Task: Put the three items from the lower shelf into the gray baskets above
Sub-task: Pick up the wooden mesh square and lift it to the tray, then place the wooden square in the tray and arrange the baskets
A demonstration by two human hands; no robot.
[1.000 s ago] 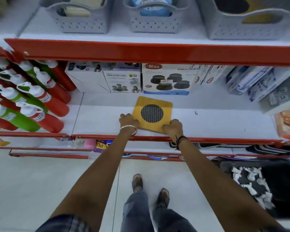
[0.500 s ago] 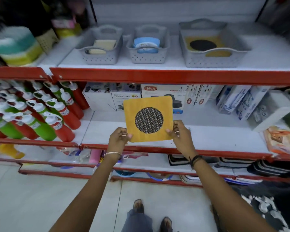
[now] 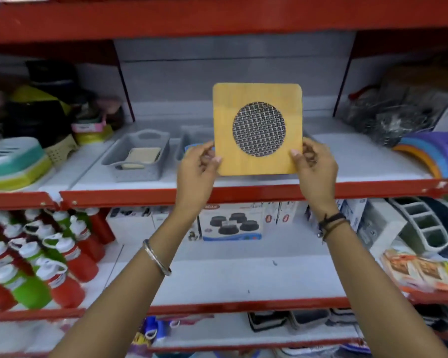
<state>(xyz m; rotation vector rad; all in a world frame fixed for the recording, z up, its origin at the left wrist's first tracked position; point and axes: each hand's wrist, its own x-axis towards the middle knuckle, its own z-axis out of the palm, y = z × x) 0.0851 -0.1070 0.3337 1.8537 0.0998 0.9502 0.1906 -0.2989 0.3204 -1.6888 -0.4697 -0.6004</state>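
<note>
I hold a square wooden trivet (image 3: 256, 94) with a round metal mesh centre upright in front of the upper shelf. My left hand (image 3: 197, 169) pinches its lower left edge and my right hand (image 3: 314, 167) pinches its lower right edge. On the upper shelf, the left gray basket (image 3: 137, 166) holds a pale block. A second gray basket (image 3: 192, 136) with something blue in it shows just behind the trivet's left edge. The trivet hides whatever stands further right on that shelf.
Red and green bottles (image 3: 36, 262) crowd the lower shelf's left. White boxes (image 3: 230, 223) line its back, and a gray divided caddy (image 3: 422, 223) stands at right. The upper shelf has stacked plastic boxes (image 3: 16, 164) at left and colourful mats (image 3: 435, 153) at right. Red shelf rail (image 3: 243, 193).
Both hands lifted the trivet off the lower shelf and raised it to the level of the upper shelf with the baskets. The view tilted upward.
</note>
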